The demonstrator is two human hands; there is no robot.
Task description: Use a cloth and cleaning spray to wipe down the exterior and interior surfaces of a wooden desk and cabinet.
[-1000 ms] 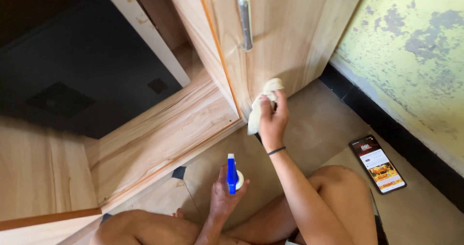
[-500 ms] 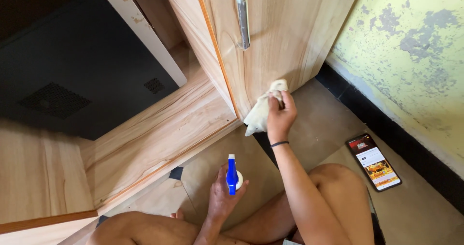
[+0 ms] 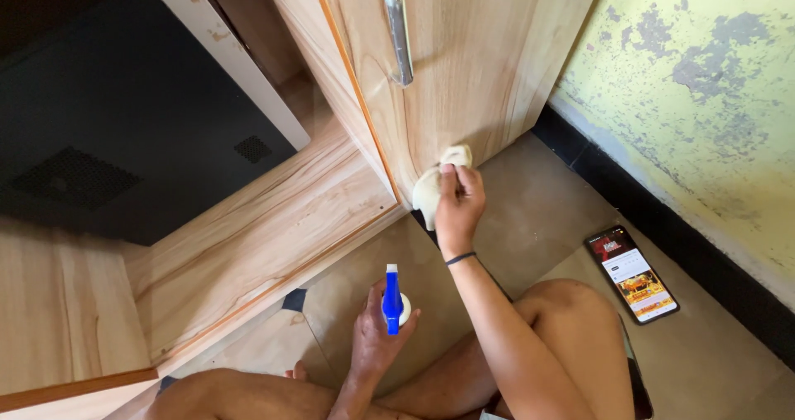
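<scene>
My right hand [image 3: 458,205] grips a pale cream cloth [image 3: 428,190] and presses it against the lower part of an open wooden cabinet door [image 3: 472,64], near its bottom corner. A metal handle [image 3: 395,26] runs down the door above the cloth. Lower down, over my legs, my left hand [image 3: 374,337] holds a spray bottle with a blue nozzle [image 3: 392,301] upright, apart from the door.
A dark computer case [image 3: 124,113] stands inside the wooden cabinet [image 3: 273,221] at left. A lit phone [image 3: 631,273] lies on the tan floor at right, near the black skirting and a peeling yellow wall [image 3: 704,80]. My bent legs fill the bottom of the view.
My right hand has slid the cloth along the door's lower edge, first right, then back left towards the corner, bunching it up. The left hand and bottle have barely moved.
</scene>
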